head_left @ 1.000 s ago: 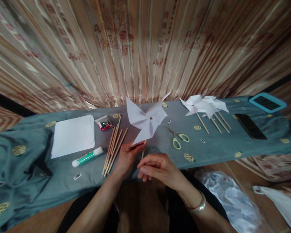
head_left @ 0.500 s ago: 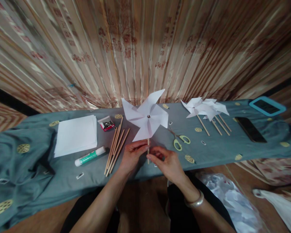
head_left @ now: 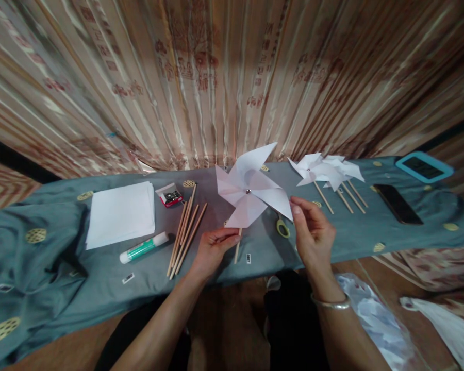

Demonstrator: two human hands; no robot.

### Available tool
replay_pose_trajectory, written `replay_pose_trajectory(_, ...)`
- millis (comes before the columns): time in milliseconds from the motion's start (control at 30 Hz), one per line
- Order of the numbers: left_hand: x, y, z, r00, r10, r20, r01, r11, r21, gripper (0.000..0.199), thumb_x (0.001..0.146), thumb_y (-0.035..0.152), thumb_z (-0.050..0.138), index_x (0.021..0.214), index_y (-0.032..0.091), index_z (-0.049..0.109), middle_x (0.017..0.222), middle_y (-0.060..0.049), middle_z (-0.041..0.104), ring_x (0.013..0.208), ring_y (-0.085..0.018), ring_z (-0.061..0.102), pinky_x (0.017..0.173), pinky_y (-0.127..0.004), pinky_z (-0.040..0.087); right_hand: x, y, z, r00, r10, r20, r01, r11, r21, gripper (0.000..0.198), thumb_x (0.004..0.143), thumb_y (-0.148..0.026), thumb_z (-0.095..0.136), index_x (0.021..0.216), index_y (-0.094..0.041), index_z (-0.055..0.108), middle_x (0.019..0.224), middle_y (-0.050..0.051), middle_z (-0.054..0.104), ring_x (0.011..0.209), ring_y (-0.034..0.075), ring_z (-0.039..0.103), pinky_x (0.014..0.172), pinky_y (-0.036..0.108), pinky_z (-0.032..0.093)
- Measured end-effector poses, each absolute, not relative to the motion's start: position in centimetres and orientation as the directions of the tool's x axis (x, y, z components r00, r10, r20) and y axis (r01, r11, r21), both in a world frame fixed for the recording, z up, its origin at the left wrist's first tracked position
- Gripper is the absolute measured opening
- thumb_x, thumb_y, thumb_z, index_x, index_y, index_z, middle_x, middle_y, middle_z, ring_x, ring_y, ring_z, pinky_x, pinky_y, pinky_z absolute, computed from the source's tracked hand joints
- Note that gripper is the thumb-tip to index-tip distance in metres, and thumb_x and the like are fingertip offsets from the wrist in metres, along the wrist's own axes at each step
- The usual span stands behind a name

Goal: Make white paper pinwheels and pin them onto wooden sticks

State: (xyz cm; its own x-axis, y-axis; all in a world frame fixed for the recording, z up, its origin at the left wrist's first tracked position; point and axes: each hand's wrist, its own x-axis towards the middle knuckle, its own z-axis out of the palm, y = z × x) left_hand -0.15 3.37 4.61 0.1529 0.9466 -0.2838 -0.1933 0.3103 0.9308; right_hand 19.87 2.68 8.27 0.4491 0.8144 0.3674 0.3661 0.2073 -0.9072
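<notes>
A white paper pinwheel [head_left: 251, 180] on a wooden stick stands upright in front of me, with a metal pin at its centre. My left hand [head_left: 212, 250] pinches the stick just below the paper blades. At the lower right blade, the thumb and fingers of my right hand [head_left: 315, 232] close on the blade's tip. Behind that blade, the scissors [head_left: 282, 228] with yellow-green handles are partly hidden. Several loose wooden sticks [head_left: 185, 237] lie to the left of my left hand.
White paper sheets [head_left: 119, 214], a glue stick [head_left: 144, 248] and an open box of pins [head_left: 170, 196] lie at left. Finished-looking pinwheels [head_left: 325, 171], a black phone [head_left: 397, 204] and a blue-framed tablet [head_left: 425, 167] are at right. A plastic bag [head_left: 375, 319] is on the floor.
My right hand has left the lower part of the stick and moved right and up to a blade tip. The pinwheel has turned and shifted right; the left hand keeps its hold.
</notes>
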Motion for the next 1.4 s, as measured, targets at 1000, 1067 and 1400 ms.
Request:
replay_pose_trajectory(1000, 0.2, 3.7, 3.7, 0.071, 0.973, -0.221, -0.210, 0.231, 0.950, 0.017, 0.058, 0.027, 0.081, 0.074, 0.020, 0.079, 0.081, -0.004, 0.076, 0.080, -0.020, 0.066, 0.081, -0.032, 0.051, 16.7, 2.1, 7.9, 0.277, 0.961, 0.014, -0.124, 0.050, -0.991, 0.031, 0.066, -0.035, 0.082, 0.094, -0.024, 0.072, 0.072, -0.002, 0.074, 0.067, 0.015, 0.067, 0.071, 0.031, 0.056)
replay_pose_trajectory(1067, 0.2, 3.6, 4.0, 0.072, 0.972, -0.225, -0.232, 0.236, 0.944, 0.018, 0.058, 0.026, 0.081, 0.074, 0.020, 0.079, 0.082, -0.004, 0.076, 0.081, -0.020, 0.066, 0.082, -0.033, 0.051, 16.1, 2.1, 8.0, 0.241, 0.970, -0.024, -0.168, 0.017, -0.986, 0.031, 0.065, -0.035, 0.083, 0.092, -0.024, 0.072, 0.070, -0.002, 0.074, 0.065, 0.014, 0.066, 0.068, 0.029, 0.056)
replay_pose_trajectory(1400, -0.1, 3.6, 4.9, 0.076, 0.965, -0.250, -0.262, 0.262, 0.929, 0.014, 0.058, 0.026, 0.078, 0.070, 0.019, 0.079, 0.073, -0.002, 0.076, 0.071, -0.018, 0.066, 0.076, -0.030, 0.052, 13.6, 0.3, 7.7, -0.051, 0.986, -0.157, -0.138, -0.163, -0.977, 0.037, 0.071, -0.040, 0.079, 0.101, -0.023, 0.069, 0.079, 0.002, 0.077, 0.071, 0.017, 0.071, 0.066, 0.027, 0.056)
